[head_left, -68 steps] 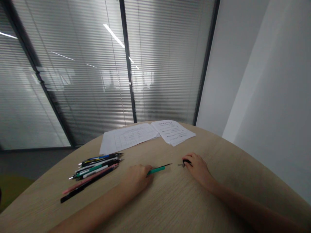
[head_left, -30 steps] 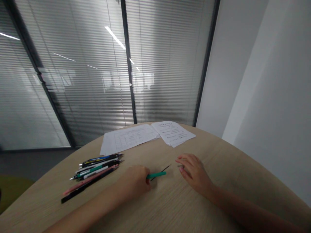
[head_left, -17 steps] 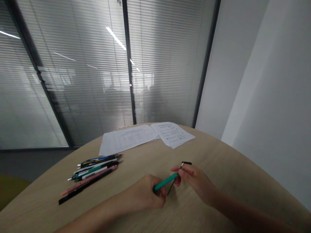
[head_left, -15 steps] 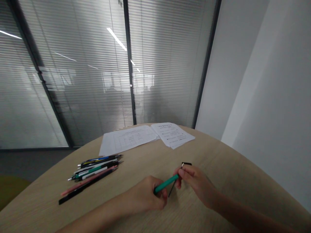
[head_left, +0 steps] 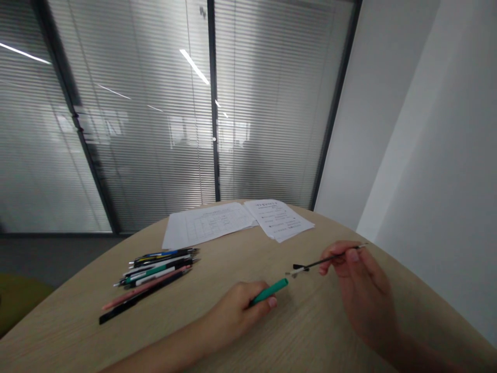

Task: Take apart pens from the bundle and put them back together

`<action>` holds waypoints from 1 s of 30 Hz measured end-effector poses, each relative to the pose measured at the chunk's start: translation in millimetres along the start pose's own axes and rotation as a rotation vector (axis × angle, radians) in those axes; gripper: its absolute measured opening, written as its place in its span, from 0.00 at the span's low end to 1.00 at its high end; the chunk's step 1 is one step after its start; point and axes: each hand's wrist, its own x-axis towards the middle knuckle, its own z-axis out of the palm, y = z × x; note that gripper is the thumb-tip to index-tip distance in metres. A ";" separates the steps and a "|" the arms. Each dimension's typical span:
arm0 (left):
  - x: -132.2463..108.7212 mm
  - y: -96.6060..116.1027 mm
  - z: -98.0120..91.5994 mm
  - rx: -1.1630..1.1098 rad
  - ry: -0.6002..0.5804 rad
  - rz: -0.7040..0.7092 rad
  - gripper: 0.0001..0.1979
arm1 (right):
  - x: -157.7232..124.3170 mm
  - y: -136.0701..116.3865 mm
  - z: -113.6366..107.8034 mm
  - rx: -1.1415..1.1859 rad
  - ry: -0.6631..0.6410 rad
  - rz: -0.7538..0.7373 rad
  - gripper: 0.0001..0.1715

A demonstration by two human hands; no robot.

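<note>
My left hand [head_left: 240,308] is closed round a green pen barrel [head_left: 269,291], whose end points up and to the right above the table. Between the fingers of my right hand [head_left: 361,280] is a thin dark pen refill [head_left: 320,262], slanting down to the left. Its lower end comes near the mouth of the barrel but stays apart from it. A small black piece [head_left: 300,267] shows right behind the refill's lower end, seemingly on the table; its exact kind is unclear.
Several pens [head_left: 155,274] lie in a loose bundle on the left of the round wooden table [head_left: 310,331]. Printed sheets of paper [head_left: 209,223] rest at the far edge. Beyond stand a glass partition with blinds [head_left: 155,155] and a white wall [head_left: 438,155] at right.
My right hand has moved right and up, away from the green barrel, and now holds the refill level with the barrel's end. My left hand has stayed nearly in place.
</note>
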 end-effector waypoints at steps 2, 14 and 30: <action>-0.6 0.0 0.6 0.001 0.000 0.003 0.13 | -1.2 2.7 0.0 0.003 -0.030 0.003 0.13; -1.8 1.9 1.0 0.059 -0.006 -0.013 0.12 | -7.8 -1.2 2.6 -0.229 -0.327 -0.211 0.13; -8.9 4.5 3.1 0.107 0.057 0.156 0.09 | -12.4 5.9 9.2 -0.367 -0.657 -0.438 0.16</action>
